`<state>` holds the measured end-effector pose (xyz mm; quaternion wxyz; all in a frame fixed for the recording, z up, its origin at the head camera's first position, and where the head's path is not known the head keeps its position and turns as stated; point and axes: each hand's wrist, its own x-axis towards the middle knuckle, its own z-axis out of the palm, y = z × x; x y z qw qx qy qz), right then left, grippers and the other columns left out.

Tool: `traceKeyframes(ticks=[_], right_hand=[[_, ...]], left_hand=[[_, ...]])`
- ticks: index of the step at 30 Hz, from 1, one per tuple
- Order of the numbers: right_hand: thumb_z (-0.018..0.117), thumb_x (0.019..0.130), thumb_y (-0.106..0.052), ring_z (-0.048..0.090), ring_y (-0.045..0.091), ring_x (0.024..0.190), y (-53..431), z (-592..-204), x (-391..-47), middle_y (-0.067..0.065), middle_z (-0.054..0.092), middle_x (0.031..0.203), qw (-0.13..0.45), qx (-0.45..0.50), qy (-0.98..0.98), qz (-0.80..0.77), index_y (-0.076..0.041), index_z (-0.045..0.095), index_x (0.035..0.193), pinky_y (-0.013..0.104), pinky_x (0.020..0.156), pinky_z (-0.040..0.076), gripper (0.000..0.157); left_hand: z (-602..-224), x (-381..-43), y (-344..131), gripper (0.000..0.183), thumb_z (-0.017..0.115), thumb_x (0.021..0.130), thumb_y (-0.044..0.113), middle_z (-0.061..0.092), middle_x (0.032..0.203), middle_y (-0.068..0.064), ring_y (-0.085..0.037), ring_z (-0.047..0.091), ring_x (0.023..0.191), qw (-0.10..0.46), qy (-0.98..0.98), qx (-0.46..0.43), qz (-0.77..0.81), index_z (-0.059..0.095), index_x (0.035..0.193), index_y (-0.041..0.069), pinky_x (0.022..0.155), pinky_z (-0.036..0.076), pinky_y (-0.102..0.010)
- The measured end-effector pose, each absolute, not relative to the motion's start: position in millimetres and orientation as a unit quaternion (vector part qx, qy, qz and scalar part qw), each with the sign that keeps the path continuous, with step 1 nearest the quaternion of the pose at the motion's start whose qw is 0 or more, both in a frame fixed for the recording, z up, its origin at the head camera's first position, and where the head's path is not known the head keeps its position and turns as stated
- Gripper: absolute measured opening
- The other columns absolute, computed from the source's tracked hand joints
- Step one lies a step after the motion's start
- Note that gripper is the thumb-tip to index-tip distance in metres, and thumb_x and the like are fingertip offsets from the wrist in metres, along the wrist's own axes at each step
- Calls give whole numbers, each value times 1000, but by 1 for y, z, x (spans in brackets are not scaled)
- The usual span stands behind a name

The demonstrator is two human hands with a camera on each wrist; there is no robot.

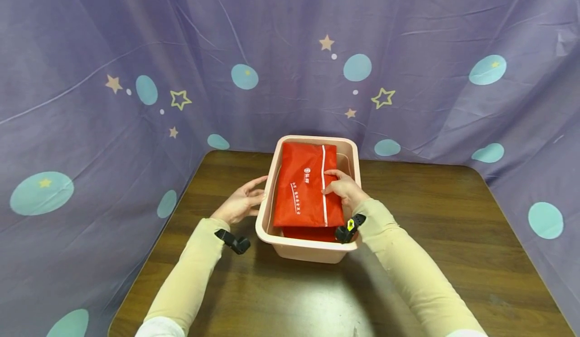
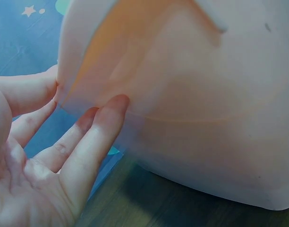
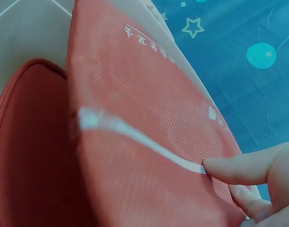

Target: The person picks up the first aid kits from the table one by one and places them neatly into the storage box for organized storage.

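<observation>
A red fabric bag (image 1: 299, 191) with white lettering and a white stripe lies in a pale pink plastic basin (image 1: 308, 253). My right hand (image 1: 346, 188) pinches the bag at its stripe, the thumb and fingers (image 3: 239, 169) creasing the cloth. Under the bag shows a second red fabric piece (image 3: 33, 142) with a corded edge, mostly hidden. My left hand (image 1: 242, 203) is at the basin's left side. Its fairly straight fingertips (image 2: 117, 106) touch the outer wall just under the rim, as the left wrist view shows.
The basin stands on a dark brown wooden table (image 1: 430, 236), toward its back edge. Behind and at both sides hangs a purple curtain (image 1: 290, 35) with stars and pale blue ovals. Black straps with small devices (image 1: 237, 244) sit on both wrists.
</observation>
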<state>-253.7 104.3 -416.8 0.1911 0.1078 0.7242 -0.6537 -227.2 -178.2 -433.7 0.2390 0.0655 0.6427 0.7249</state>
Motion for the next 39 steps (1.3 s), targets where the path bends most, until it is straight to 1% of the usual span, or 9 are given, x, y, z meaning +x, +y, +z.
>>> traceKeyframes(ticks=[4,9,18,23,26,29,34,36,39], right_hand=[[55,74,18,50,28,99,104,-417,-253,18,45,124,184,110,727,-652,-7,41,136,40,86,45,68],[56,74,18,48,30,103,103,-417,-253,19,42,129,182,105,732,-648,-6,40,136,43,89,44,69],[56,76,14,51,28,99,104,-417,-253,16,42,126,202,102,731,-644,-8,40,136,45,88,47,66],[55,79,13,51,32,103,104,-416,-252,19,39,132,222,90,728,-643,-10,37,139,50,91,47,67],[55,79,14,49,34,106,103,-416,-252,20,36,135,220,80,732,-640,-12,35,141,47,86,48,70],[54,79,15,48,34,107,103,-416,-253,20,36,137,199,72,736,-643,-13,35,143,43,80,48,73],[48,79,19,47,34,109,104,-414,-253,21,35,138,187,65,717,-669,-12,31,145,44,81,48,75],[47,79,19,48,33,107,104,-413,-253,21,35,137,191,69,711,-673,-12,31,145,42,79,48,75],[47,79,18,51,31,99,106,-412,-252,20,36,136,205,78,715,-664,-13,31,146,37,72,50,75]], left_hand=[[-434,-227,-178,65,46,96,-2,59,102,2,-11,61,93,241,641,69,725,17,152,11,76,55,-38],[-435,-227,-179,65,47,96,-2,60,102,2,-11,61,92,240,639,69,728,17,152,11,75,55,-37],[-436,-228,-180,65,49,96,0,60,105,1,-12,61,94,240,639,74,727,17,152,11,77,54,-38],[-435,-227,-180,64,47,96,-1,60,104,2,-12,61,93,238,638,71,729,17,152,11,76,55,-38],[-437,-227,-180,64,47,96,-1,61,103,2,-11,62,92,236,640,71,728,17,152,11,75,55,-37],[-438,-227,-181,64,47,96,-1,61,103,2,-12,62,92,232,643,72,726,18,151,10,75,55,-38],[-439,-228,-180,64,48,96,0,60,104,1,-12,62,93,232,642,72,727,18,151,10,76,54,-38],[-438,-228,-180,63,48,96,-1,60,104,1,-12,62,93,231,642,69,728,18,151,10,76,55,-38],[-438,-228,-179,63,48,96,-1,60,103,1,-12,62,92,233,642,67,727,19,151,10,75,55,-38]])
